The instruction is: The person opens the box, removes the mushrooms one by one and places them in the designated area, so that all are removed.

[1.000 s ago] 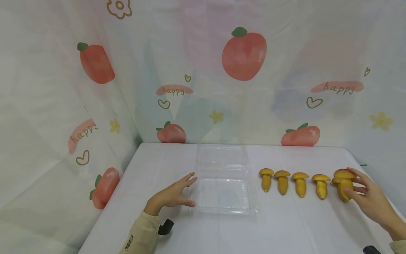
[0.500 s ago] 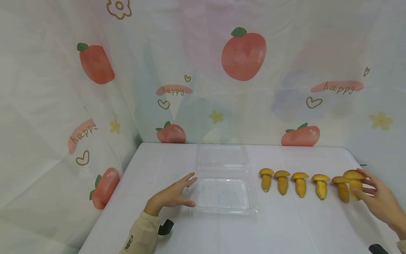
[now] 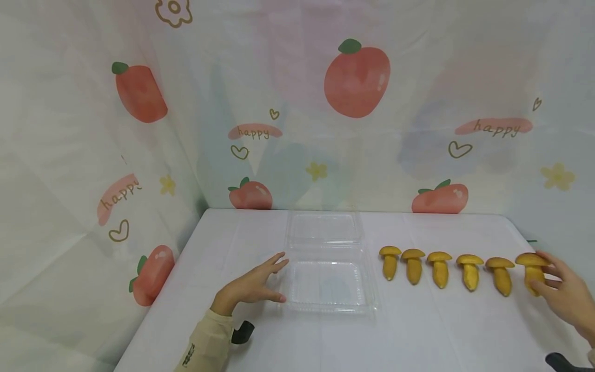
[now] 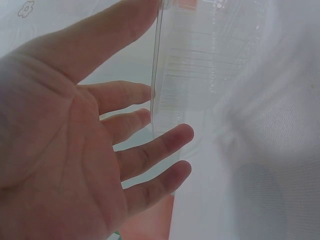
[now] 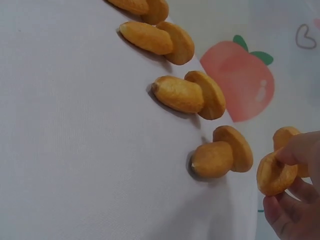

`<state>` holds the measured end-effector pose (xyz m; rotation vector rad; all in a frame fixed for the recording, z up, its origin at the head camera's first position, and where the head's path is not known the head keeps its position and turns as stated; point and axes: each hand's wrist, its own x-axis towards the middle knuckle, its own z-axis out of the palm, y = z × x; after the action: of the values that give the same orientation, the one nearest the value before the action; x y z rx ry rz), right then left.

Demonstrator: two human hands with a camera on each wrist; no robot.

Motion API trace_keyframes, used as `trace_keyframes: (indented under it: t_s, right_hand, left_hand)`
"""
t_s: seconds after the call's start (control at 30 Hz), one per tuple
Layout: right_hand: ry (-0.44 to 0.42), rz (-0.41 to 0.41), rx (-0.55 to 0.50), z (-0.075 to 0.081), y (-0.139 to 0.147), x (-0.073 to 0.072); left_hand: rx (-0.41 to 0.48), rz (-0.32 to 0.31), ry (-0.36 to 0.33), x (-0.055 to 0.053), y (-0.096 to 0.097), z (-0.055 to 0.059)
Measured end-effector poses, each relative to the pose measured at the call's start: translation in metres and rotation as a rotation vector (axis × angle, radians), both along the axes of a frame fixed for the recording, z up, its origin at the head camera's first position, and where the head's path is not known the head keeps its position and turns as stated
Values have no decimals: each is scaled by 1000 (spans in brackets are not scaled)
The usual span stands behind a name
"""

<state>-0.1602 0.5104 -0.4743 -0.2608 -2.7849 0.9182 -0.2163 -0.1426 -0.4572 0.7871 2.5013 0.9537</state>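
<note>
My right hand pinches a yellow-brown mushroom between thumb and fingers at the right end of a row. In the right wrist view the held mushroom has its stem end toward the camera and its cap behind. Just left of it lies another mushroom, followed by several more with caps to the back. A clear plastic clamshell box stands with its lid folded back. At its left side my left hand is spread, fingertips right at the edge, fingers loosely extended and palm facing the box.
The white table carries everything. A patterned cloth wall rises behind its back edge, and another stands along the left. The table's right edge lies close to the right hand. A black strap piece sits by the left cuff.
My right hand has moved to the right with the mushroom, from overlapping its left neighbour to a spot beside it. The left hand and the box have stayed put.
</note>
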Motion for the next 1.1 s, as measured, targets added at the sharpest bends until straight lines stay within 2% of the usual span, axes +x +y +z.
trace_keyframes:
  t_s: [0.5, 0.73, 1.1]
  right_hand:
    - [-63, -95, -47, -18, 20, -7]
    - [-66, -80, -51, -23, 27, -9]
    - [-98, -103, -48, -44, 37, -21]
  left_hand:
    - [-15, -5, 8, -3, 1, -3]
    - [-21, 5, 5, -2, 0, -2]
    - [-10, -1, 3, -1, 0, -1]
